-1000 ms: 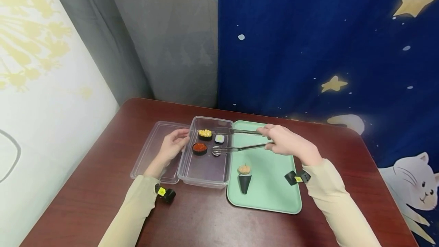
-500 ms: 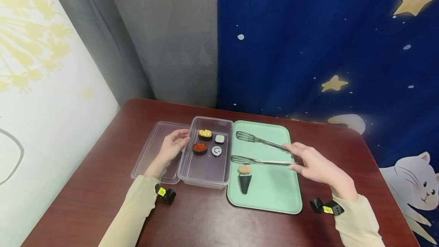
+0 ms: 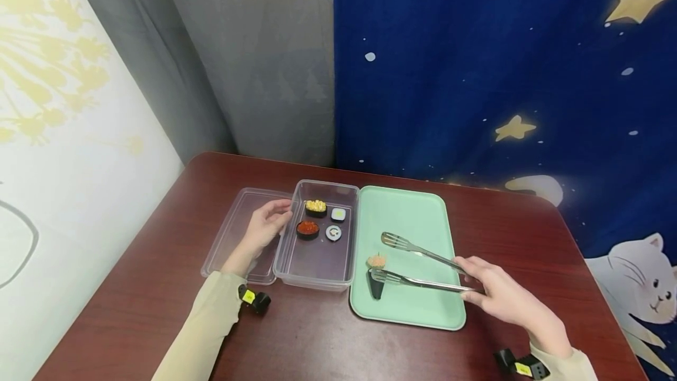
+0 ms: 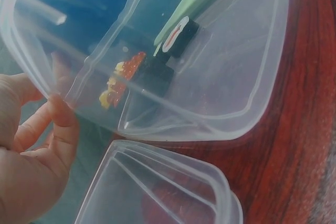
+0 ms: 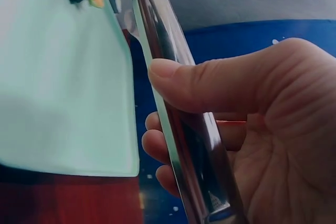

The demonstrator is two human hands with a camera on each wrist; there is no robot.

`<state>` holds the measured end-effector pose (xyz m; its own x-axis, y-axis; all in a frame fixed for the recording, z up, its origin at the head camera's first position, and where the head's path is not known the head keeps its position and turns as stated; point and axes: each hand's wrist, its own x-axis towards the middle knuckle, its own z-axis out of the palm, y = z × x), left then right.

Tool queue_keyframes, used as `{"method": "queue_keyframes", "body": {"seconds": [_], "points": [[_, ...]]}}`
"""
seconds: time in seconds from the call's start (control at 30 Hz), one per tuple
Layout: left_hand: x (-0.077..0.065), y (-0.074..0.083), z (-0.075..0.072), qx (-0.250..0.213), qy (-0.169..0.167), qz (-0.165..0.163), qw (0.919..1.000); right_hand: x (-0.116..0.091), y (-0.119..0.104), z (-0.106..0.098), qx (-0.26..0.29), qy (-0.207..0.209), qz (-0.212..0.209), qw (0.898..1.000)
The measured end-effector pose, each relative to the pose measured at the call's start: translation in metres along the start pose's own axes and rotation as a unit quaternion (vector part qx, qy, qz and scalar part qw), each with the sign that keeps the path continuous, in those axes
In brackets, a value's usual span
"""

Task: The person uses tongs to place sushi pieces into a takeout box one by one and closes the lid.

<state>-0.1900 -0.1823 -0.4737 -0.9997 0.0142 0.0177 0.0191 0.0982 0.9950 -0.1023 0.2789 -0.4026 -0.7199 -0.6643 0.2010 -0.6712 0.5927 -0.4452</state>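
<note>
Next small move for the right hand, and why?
Probably ease the tongs toward the person so their ends straddle the cone roll. The right hand holds them spread over the green tray; in the head view one end overlaps the roll's dark body, the other lies past its tan top. Contact can't be judged.

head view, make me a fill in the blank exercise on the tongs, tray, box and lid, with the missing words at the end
1. The right hand holds the tongs with their tips not together but ____.
2. The colour of the tray is ____.
3. Inside the box lie ____ pieces of sushi.
4. In the head view, the lid shows to the ____ of the box.

Missing words: apart; green; four; left.
</note>
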Motion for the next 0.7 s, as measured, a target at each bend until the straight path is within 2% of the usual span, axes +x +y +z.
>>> {"method": "queue_keyframes", "body": {"seconds": [0.27, 0.3, 0.43, 0.7], "points": [[-0.001, 0.001, 0.001, 0.001, 0.001, 0.005, 1.0000, -0.014, -0.001, 0.021, 0.018, 0.005, 0.003, 1.000], [-0.003, 0.005, 0.001, 0.003, -0.001, 0.003, 1.0000, -0.015, -0.002, 0.023, 0.019, 0.007, 0.004, 1.000], [-0.003, 0.006, 0.001, 0.003, -0.001, -0.003, 1.0000, -0.018, -0.003, 0.031, 0.017, 0.017, 0.007, 1.000], [0.000, 0.001, 0.001, 0.001, 0.003, -0.003, 1.0000, -0.020, -0.006, 0.042, 0.015, 0.035, 0.008, 0.999]]}}
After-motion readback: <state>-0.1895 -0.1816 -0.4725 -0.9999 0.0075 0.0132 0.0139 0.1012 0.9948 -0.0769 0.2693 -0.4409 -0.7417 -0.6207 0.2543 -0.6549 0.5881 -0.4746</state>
